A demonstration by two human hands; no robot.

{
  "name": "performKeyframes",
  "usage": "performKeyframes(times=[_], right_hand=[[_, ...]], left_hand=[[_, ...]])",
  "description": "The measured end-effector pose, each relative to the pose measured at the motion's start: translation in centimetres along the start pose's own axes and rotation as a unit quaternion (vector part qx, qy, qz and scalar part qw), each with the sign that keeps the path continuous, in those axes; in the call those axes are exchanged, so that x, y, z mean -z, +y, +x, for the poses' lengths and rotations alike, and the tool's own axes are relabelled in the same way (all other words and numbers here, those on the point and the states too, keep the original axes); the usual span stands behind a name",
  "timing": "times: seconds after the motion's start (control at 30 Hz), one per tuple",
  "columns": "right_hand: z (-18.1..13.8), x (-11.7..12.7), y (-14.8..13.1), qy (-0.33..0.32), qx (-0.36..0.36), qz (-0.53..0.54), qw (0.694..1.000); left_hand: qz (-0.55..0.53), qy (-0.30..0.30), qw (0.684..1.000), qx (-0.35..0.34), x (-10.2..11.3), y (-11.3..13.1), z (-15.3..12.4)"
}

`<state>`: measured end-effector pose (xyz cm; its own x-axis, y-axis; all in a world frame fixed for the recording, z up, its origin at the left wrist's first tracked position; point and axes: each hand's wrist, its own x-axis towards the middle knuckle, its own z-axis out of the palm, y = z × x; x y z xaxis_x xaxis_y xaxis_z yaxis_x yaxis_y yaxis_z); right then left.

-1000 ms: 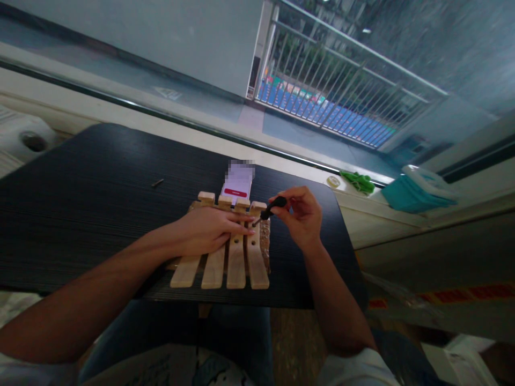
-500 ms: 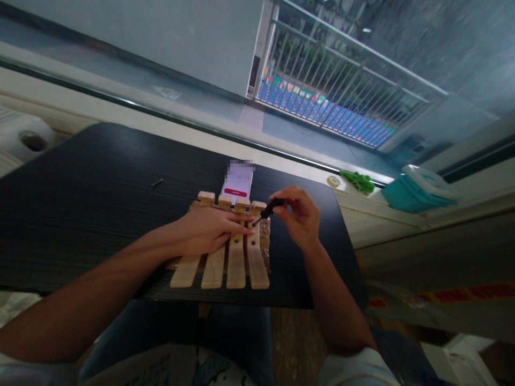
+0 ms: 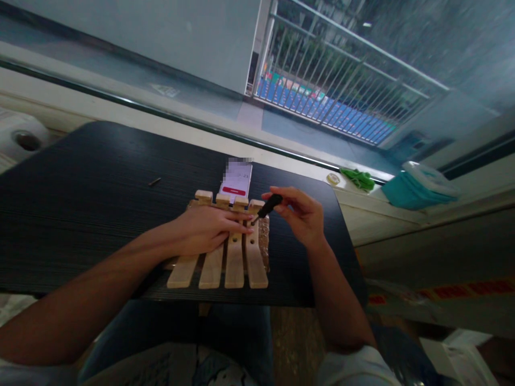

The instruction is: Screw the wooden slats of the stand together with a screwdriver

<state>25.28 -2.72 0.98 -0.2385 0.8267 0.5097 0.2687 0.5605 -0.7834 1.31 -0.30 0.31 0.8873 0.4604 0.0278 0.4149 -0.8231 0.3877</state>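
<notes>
Screwdriver [image 3: 270, 206], black handle pinched between thumb and fingers of right hand [image 3: 304, 217], tilted, tip at rightmost wooden slat [image 3: 256, 262] of four. Left hand [image 3: 201, 230] lies palm-down across other slats [image 3: 235, 262], two fingers extended, slightly spread, fingertips around screwdriver tip. Slats sit over crinkled wrap [image 3: 264, 241] near edge of black table [image 3: 100, 225]. Phone [image 3: 236, 179] just beyond; small metal piece [image 3: 154, 182] well apart, left.

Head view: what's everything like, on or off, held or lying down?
Left hand: resting on the wooden slats
Right hand: gripping the black-handled tool
Black-handled tool: tilted
Wooden slats: side by side
Phone: screen lit
Thin metal piece: lying on the table
Green cloth: crumpled
</notes>
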Motion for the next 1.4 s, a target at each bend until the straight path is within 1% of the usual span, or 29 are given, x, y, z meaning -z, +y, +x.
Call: performKeyframes(times=[0.2,0.37,0.6,0.87,1.13,1.23,1.3,1.4], right_hand=[[0.2,-0.2,-0.1,0.037,0.018,-0.014,0.999],[0.2,-0.5,0.0,0.055,0.011,-0.009,0.998],[0.2,-0.9,0.1,0.081,0.006,0.008,0.997],[0.3,-1.2,-0.1,0.102,0.016,0.010,0.995],[0.4,-1.1,0.2,0.071,0.066,-0.013,0.995],[0.3,-0.8,0.4,0.038,0.076,-0.011,0.996],[0.2,-0.6,0.4,0.008,0.072,-0.010,0.997],[0.0,-0.5,0.2,-0.018,0.031,-0.010,0.999]], left_hand=[[-0.009,0.025,0.999,-0.025,-0.3,-0.3,-0.1],[0.004,0.028,1.000,-0.009,-0.4,-0.3,-0.2],[0.007,0.030,1.000,-0.006,-0.4,-0.3,-0.2],[0.014,0.026,1.000,0.000,-0.3,-0.2,-0.2],[0.006,0.033,0.999,-0.011,-0.6,-0.4,-0.2],[0.010,0.034,0.999,-0.007,-0.5,-0.3,-0.1],[0.012,0.028,1.000,0.000,-0.3,-0.2,-0.1],[0.018,0.006,1.000,0.010,0.0,0.0,0.0]])
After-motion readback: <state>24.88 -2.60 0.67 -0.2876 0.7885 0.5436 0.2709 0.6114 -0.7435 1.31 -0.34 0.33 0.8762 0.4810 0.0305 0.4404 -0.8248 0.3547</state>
